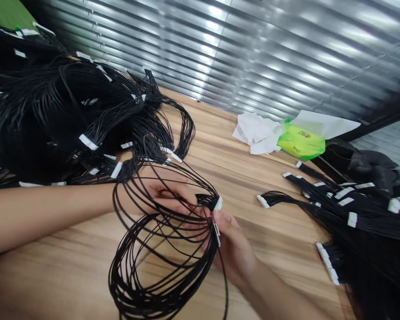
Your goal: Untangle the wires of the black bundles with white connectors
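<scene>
Black wire harness [200, 266], loosely looped, white plastic connectors [218, 203]

— What's the counter [220, 133]?
— Smooth wood, satin grain; the wires [160, 249] are thin, glossy black plastic.
— Connectors [218, 203]?
— Matt white plastic; the ribbed wall panel [253, 49] is shiny metal.

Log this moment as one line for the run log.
Left hand: holds looped black wires | Right hand: holds white connectors | Rest: black wire harnesses, wooden table, green packet

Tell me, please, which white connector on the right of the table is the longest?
The long white connector lowest in view, clearly longer than the others.
</scene>
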A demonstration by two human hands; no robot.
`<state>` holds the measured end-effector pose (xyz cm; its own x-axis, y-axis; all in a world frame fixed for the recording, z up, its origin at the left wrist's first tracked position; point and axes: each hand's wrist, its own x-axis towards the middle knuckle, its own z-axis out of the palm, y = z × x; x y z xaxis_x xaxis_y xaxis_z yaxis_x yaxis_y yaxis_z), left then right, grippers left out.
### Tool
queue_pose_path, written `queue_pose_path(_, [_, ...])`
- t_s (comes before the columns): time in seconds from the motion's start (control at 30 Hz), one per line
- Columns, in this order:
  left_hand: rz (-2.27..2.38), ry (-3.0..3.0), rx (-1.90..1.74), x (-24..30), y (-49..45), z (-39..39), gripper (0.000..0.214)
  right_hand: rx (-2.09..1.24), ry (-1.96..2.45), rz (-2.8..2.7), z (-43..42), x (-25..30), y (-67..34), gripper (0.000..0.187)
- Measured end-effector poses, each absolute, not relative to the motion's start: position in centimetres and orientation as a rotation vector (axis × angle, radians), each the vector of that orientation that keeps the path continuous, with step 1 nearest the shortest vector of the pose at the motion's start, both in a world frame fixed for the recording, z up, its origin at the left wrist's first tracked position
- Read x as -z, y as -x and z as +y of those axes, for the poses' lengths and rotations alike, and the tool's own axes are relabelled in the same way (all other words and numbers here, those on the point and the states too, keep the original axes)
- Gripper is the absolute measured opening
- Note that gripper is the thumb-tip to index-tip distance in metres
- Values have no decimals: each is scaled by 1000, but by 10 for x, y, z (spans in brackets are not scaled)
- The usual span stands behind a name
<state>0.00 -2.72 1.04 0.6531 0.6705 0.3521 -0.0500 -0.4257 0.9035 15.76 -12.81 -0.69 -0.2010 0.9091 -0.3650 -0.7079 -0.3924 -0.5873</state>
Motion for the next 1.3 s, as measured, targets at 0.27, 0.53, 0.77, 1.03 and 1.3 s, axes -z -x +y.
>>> queue_pose_path(0.27, [155,-2196,-808,-21,16,3,25,-1844,852,-449,-130,10,-155,24])
queue_pose_path(0.53, [159,-2201,-874,-17,11,0,28,-1759,907,-519,-129,10,-153,22])
queue_pose_path(0.77, [227,-2113,-948,-7,5,1,20,-1711,930,-613,-131,15,-154,18])
queue_pose_path(1.03, [350,-2075,-825,-8,0,-1,13,-1708,988,-642,-133,15,-152,26])
queue_pose_path(1.3, [522,-1862,-753,-5,0,-1,10,-1667,982,-635,-131,12,-151,25])
